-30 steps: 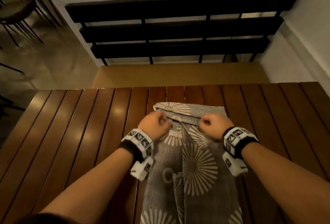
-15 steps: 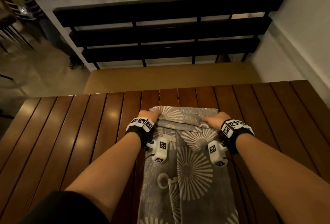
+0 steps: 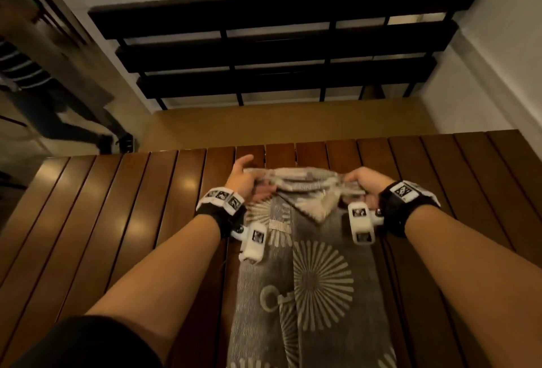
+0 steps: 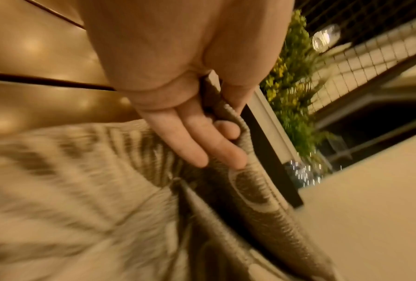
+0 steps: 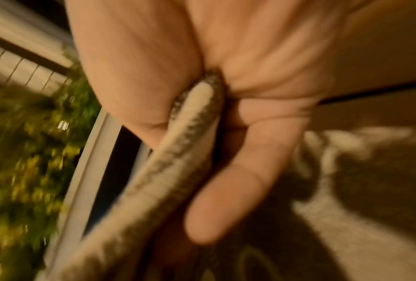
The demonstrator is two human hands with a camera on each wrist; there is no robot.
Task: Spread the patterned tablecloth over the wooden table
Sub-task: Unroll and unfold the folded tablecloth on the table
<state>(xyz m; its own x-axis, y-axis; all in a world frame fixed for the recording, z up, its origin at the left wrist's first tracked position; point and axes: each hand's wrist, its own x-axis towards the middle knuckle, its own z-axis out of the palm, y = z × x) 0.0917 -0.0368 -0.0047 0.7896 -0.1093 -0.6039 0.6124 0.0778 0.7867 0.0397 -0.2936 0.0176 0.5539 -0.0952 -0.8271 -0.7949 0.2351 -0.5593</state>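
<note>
My left fingers point(image 4: 199, 144) lie pressed side by side under a folded edge of the patterned tablecloth point(image 3: 316, 279), with the thumb on the other side of the layers, so the left hand point(image 3: 243, 180) pinches the fabric rather than bunching it. I judge that suits unfolding, since a pinch on the hem lets the layers below fall free. In the right wrist view a finger and thumb clamp a rolled edge of cloth between them, so my right hand point(image 3: 363, 183) pinches too; its remaining fingers are blurred and I cannot tell how they lie.

Seen from the head camera, the two hands sit at about 10 and 2 o'clock from the cloth's visible middle, each at one end of the raised far fold. I read the wide spacing as a way to keep that edge taut and level while it opens. A pale triangular corner hangs down between the hands.

The cloth is a narrow folded strip running from 12 to 6 o'clock down the middle of the wooden table point(image 3: 117, 221), with bare slats on both sides. Spreading has barely begun, I judge.

Beyond the table at 12 o'clock stands a dark slatted bench point(image 3: 287, 45). At 10 o'clock a person's legs point(image 3: 73, 127) show on the floor.
</note>
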